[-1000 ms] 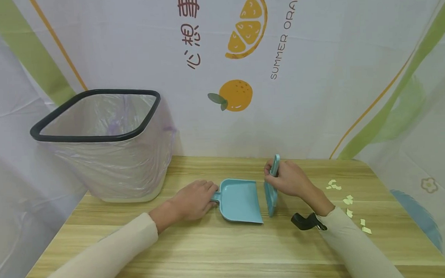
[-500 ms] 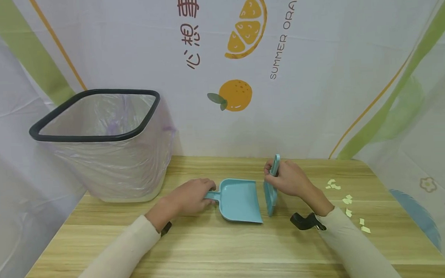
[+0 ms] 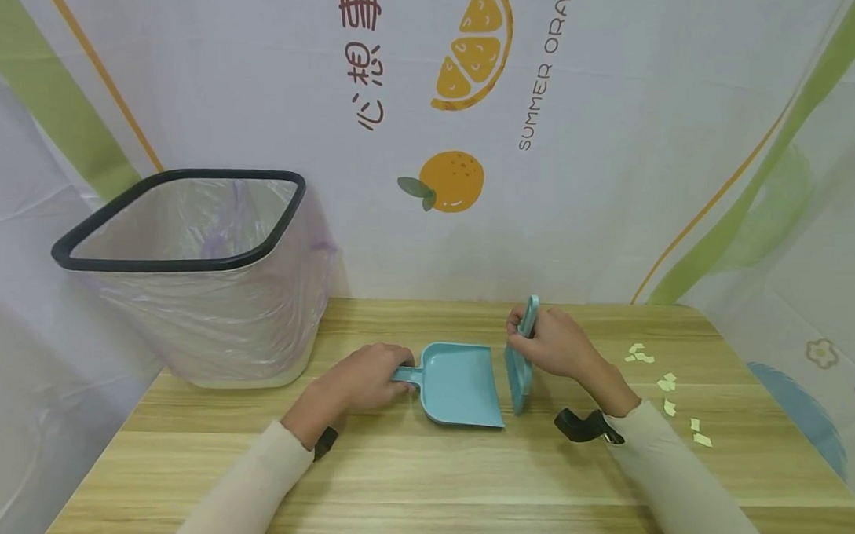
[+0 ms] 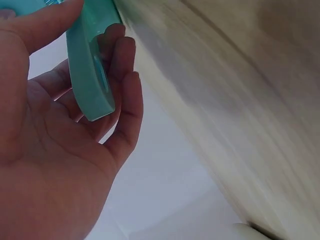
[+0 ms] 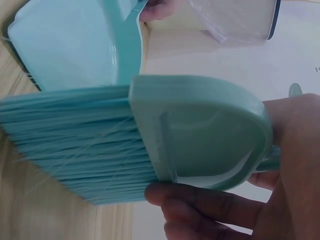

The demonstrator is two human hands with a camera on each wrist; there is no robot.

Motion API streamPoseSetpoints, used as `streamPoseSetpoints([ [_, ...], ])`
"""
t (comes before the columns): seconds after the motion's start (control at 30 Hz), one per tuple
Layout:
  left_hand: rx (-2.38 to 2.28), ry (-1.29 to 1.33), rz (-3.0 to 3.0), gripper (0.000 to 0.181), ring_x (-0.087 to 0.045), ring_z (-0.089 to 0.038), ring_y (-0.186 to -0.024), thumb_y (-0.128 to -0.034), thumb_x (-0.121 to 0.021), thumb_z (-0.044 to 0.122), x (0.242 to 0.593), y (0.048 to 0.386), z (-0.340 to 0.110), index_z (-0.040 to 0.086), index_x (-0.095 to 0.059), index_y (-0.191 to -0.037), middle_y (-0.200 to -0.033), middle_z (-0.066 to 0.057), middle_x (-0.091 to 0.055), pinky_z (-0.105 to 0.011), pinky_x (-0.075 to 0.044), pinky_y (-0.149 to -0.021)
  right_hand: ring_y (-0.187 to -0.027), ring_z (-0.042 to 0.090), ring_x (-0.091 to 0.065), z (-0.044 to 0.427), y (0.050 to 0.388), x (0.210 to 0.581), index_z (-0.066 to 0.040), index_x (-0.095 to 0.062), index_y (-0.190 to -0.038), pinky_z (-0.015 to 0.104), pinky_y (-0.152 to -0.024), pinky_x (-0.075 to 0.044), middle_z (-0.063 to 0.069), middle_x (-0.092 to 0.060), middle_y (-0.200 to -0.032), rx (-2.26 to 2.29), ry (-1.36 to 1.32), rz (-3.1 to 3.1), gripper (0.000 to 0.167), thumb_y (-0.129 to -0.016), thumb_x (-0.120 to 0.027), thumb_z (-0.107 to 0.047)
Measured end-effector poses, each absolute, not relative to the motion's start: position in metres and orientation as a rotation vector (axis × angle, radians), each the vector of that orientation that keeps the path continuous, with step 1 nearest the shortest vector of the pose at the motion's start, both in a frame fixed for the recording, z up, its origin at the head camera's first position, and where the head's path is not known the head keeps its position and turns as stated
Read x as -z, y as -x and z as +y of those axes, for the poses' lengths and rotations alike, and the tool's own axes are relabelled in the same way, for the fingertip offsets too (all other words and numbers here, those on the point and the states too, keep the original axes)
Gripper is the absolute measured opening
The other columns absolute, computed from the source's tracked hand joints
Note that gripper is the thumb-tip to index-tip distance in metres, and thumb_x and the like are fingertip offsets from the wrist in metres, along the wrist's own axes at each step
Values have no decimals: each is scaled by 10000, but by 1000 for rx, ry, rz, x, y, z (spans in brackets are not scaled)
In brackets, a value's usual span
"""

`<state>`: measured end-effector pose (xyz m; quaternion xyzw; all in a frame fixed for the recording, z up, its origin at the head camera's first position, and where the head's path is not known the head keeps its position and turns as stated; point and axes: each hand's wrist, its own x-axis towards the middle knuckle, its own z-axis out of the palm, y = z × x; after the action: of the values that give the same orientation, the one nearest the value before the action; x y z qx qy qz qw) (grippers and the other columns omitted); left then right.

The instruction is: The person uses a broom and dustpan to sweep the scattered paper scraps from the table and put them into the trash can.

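A blue dustpan (image 3: 461,385) lies flat on the table, its open edge facing right. My left hand (image 3: 376,376) holds its handle; in the left wrist view the fingers curl under the handle (image 4: 89,75) with the thumb above. Just right of the dustpan, my right hand (image 3: 553,343) grips a blue brush (image 3: 520,374) upright, bristles down. The right wrist view shows the bristles (image 5: 85,145) close beside the dustpan (image 5: 70,40). Several small yellow paper scraps (image 3: 669,407) lie in a loose line to the right of my right forearm.
At the back left stands a bin (image 3: 225,329) with a black rim and a clear liner. A white printed cloth (image 3: 594,175) hangs behind the wooden table (image 3: 407,488). Black straps are on both wrists.
My left hand has shifted its hold on the dustpan handle, and the left forearm has moved right. The right hand, brush and dustpan stay almost in place.
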<state>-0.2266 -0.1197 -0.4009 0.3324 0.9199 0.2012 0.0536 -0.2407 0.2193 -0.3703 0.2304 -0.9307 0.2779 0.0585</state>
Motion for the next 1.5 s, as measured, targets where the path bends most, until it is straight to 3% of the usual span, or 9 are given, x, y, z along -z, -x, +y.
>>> streamPoseSetpoints([
  [0.43,-673,-986,2770,166,-648,-104,-862,-1020,-822,236,404,227,-117,94,-778,-1092,-986,59,-736,-367,-568,-821,-611,120,-503,219,237,372,-98,-686,-1005,330,-610,-429,-71,-608,-729,-887,-677,-2816,137,-989,-575,-177],
  [0.83,-653,-1036,2759,240,-709,-162,-966,-1038,-792,214,408,229,-115,35,-772,-1196,-1091,-25,-777,-414,-591,-888,-575,119,-462,224,236,373,-80,-695,-1026,316,-573,-385,-56,-619,-726,-929,-652,-2810,180,-999,-550,-183],
  [1.13,-654,-1045,2753,250,-715,-177,-979,-1043,-779,199,410,229,-115,15,-763,-1212,-1102,-40,-775,-422,-593,-901,-658,163,-513,233,236,379,-122,-644,-981,339,-609,-418,-11,-604,-806,-975,-615,-2785,98,-1021,-563,-160],
  [1.5,-649,-1039,2753,296,-726,-184,-1011,-1052,-776,204,408,228,-117,11,-746,-1275,-1161,-67,-779,-428,-598,-912,-676,162,-520,252,238,369,-69,-667,-1038,324,-594,-462,46,-662,-890,-1069,-622,-2800,124,-1057,-564,-136],
])
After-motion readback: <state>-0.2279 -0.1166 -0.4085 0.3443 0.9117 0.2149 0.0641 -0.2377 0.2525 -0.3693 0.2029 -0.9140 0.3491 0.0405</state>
